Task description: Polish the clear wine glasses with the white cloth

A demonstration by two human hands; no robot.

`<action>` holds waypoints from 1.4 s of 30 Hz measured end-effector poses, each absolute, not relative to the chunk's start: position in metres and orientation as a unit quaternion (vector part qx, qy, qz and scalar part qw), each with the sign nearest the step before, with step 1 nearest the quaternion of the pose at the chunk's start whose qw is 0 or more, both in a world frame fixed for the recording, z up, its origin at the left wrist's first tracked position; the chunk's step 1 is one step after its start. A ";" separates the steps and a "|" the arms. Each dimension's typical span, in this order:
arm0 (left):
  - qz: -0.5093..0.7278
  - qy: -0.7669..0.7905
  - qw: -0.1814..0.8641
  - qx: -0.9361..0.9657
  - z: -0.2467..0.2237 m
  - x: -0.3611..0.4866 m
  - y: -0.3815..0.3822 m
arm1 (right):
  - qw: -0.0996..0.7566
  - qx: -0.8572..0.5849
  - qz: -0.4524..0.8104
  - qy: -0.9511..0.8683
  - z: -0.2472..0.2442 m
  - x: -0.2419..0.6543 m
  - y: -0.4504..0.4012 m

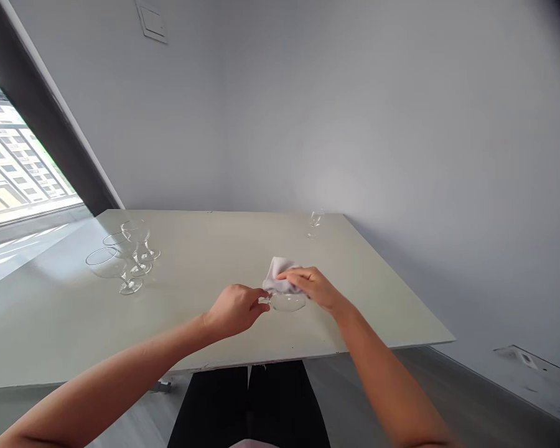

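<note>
A clear stemmed glass (288,303) is tipped on its side above the near part of the table, its bowl toward the right. My left hand (240,307) pinches it at its left end, by the stem or foot; the fingers partly hide that end. My right hand (312,284) presses a white cloth (276,272) against the upper side of the bowl. The cloth is bunched under the fingers and covers part of the glass.
Several empty stemmed glasses (129,267) stand upright on the table's left side. One smaller glass (315,219) stands near the far right edge. The pale table (214,236) ends close to my body, with walls behind it and a window (21,155) at left.
</note>
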State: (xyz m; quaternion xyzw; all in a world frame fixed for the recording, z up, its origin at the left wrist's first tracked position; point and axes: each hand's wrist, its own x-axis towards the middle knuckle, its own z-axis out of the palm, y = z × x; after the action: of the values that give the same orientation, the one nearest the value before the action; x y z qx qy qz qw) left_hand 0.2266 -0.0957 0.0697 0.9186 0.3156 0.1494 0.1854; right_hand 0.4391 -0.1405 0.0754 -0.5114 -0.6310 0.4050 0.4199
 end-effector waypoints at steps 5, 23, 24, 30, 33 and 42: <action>0.219 0.340 0.257 0.878 0.066 0.236 -0.099 | 0.620 -0.382 0.595 -0.341 0.046 0.440 -0.133; 0.363 0.332 0.457 0.741 0.065 0.279 -0.099 | 0.715 -0.316 0.571 -0.251 0.033 0.387 -0.131; 0.348 0.316 0.542 0.697 0.070 0.275 -0.094 | 0.704 -0.302 0.595 -0.242 0.033 0.388 -0.131; 0.348 0.279 0.729 0.519 0.081 0.272 -0.075 | 0.572 -0.317 0.688 -0.314 0.028 0.381 -0.135; 0.424 0.302 0.696 0.495 0.073 0.276 -0.073 | 0.563 -0.427 0.559 -0.434 0.029 0.389 -0.136; 0.528 0.367 0.714 0.277 0.066 0.279 -0.056 | 0.349 -0.556 -0.032 -0.753 0.042 0.407 -0.156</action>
State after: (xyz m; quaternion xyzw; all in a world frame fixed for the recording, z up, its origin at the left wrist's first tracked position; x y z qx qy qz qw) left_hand 0.2789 -0.0560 0.0662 0.2768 0.3672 0.5276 0.7143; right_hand 0.4069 -0.1561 0.0418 -0.5564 -0.7533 -0.0317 0.3492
